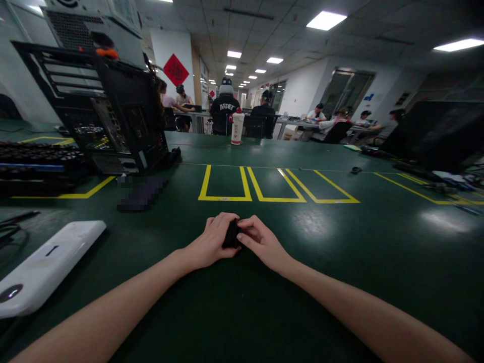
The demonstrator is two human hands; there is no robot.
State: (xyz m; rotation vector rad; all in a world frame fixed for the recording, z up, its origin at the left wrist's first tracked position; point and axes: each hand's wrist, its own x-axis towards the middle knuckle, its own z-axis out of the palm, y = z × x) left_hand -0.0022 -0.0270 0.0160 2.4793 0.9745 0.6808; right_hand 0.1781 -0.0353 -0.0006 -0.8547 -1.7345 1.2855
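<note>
Currently L hand (207, 243) clasps 1 small blk object (231, 234); R hand (263, 243) curled at its edge, can't tell if pinching. 1 cup (237, 129) on tbl (242, 312), contents hidden.

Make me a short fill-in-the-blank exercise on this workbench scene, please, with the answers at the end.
1. The left hand holds a small object coloured ____, with the right hand beside it.
2. The tape on the green table is ____.
3. A long white device lies on the person's ____ side.
4. The diamond-shaped sign is ____.

Missing words: black; yellow; left; red.
</note>
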